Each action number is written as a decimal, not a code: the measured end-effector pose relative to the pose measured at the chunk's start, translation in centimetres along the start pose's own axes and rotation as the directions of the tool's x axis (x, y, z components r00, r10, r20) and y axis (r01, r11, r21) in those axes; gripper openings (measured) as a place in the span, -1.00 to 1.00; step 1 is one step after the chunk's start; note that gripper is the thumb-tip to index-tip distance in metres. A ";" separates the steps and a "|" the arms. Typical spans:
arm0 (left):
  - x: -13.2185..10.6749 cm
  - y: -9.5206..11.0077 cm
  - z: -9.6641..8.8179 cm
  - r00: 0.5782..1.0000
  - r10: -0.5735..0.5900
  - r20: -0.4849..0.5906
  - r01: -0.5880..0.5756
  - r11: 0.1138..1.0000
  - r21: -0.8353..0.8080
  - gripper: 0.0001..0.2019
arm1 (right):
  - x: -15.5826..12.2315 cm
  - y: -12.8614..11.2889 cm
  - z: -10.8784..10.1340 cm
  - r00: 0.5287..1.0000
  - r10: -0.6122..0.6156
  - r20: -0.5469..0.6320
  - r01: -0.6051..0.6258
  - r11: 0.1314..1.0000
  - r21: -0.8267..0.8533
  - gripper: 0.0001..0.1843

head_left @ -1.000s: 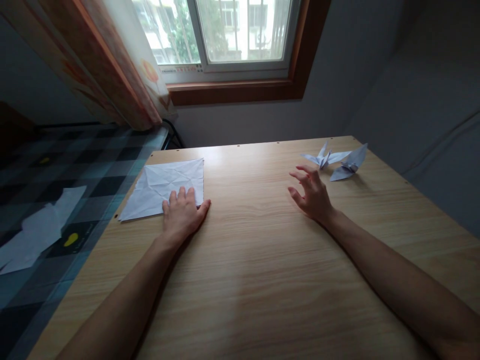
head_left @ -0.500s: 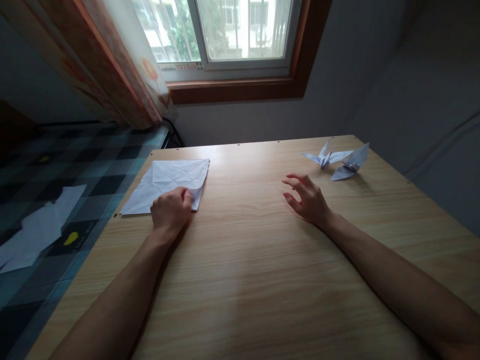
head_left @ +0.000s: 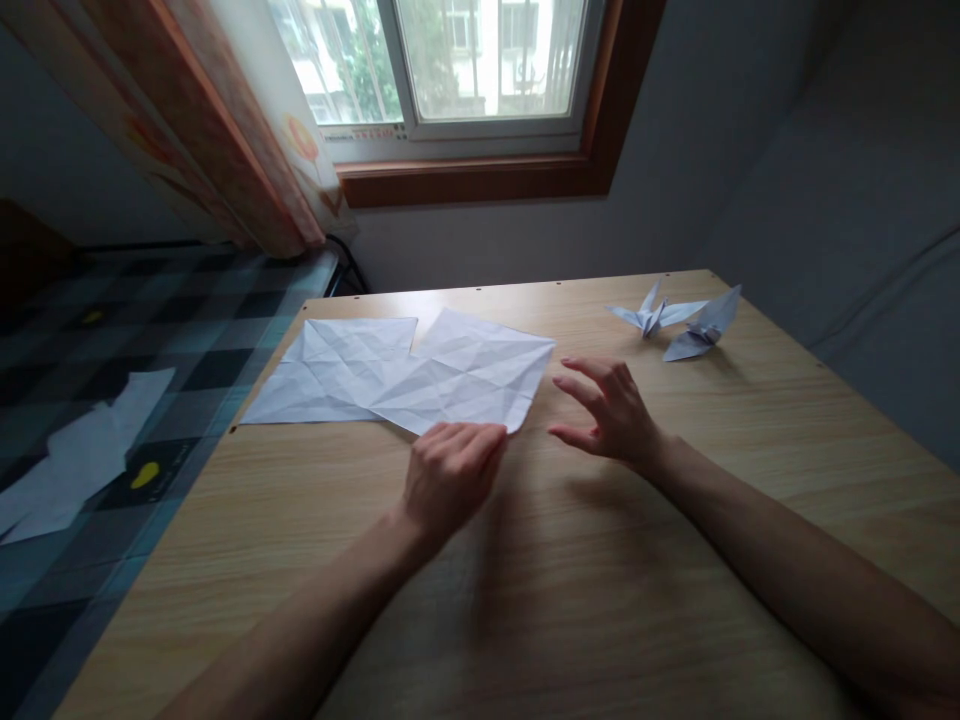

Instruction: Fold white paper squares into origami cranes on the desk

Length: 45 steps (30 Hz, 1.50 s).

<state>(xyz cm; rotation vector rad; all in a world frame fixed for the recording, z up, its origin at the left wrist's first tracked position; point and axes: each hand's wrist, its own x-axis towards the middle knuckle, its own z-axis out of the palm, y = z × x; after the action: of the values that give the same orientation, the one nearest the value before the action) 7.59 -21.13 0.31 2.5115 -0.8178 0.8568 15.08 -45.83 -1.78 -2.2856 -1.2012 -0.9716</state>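
Observation:
My left hand pinches the near corner of a creased white sheet of paper and holds it over the middle of the table. The sheet's left part overlaps another creased white sheet or stack of paper lying at the table's left side. Just right of the held sheet, my right hand hovers with its fingers apart and slightly curled, touching nothing. Beyond it at the back right stand two folded paper cranes, one with spread wings and a second crane beside it.
All this is on a wooden table. To the left, torn white paper pieces lie on a lower checked cloth surface. Behind are a window with a brown frame and an orange curtain.
My left hand has moved right, drawing one creased sheet off the paper at the left. My right hand has shifted slightly nearer and stays open. The cranes have not moved.

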 end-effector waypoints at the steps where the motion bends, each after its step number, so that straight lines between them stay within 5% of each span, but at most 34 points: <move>1: -0.2 1.0 0.3 0.999 0.025 0.048 -0.022 0.998 -0.063 -0.88 | 0.2 -0.5 0.0 0.998 -0.062 0.018 0.061 0.997 0.051 -0.33; 4: -0.5 2.1 0.8 0.980 0.131 0.150 -0.089 0.961 -0.261 -0.77 | 0.8 -1.6 0.1 0.974 -0.178 0.137 0.133 0.949 0.285 -0.21; 8: -0.4 0.3 0.7 0.988 -0.008 0.153 0.048 0.964 -0.261 -0.65 | 1.1 -1.7 0.4 0.970 -0.037 0.241 -0.102 0.838 0.536 -0.12; 12: -0.2 -1.9 1.1 0.933 -0.035 0.358 0.045 0.999 -0.019 -0.52 | 0.8 -1.4 1.0 0.908 0.266 0.323 -0.338 0.921 0.192 -0.29; 16: -0.1 -2.0 1.5 0.824 -0.030 0.566 0.002 0.999 0.049 -0.31 | 0.4 -1.7 1.8 0.811 0.151 0.564 -0.204 0.979 0.030 -0.17; 20: 0.0 -1.7 1.4 0.758 -0.065 0.649 0.015 0.996 0.082 -0.12 | 0.5 -2.2 2.0 0.760 0.085 0.645 -0.125 0.992 0.017 -0.11; 36: -0.5 -2.7 0.7 0.758 -0.095 0.645 0.016 0.992 0.127 0.12 | -1.8 2.6 1.4 0.747 0.345 0.568 -0.272 0.939 -0.212 -0.31; 41: -0.5 -2.3 0.8 0.760 -0.146 0.633 0.027 0.981 0.194 0.18 | -1.3 3.4 1.1 0.833 0.398 0.384 -0.324 0.914 -0.243 -0.42; 45: -0.5 -2.0 0.8 0.798 -0.245 0.551 0.082 0.949 0.304 0.11 | -0.8 3.0 0.6 0.897 0.241 0.370 -0.250 0.968 -0.024 -0.43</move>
<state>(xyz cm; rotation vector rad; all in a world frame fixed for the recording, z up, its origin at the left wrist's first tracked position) 8.89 -19.80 -0.96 3.0906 -0.6621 0.1121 17.45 -47.60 -2.86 -2.5992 -1.0118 -0.4407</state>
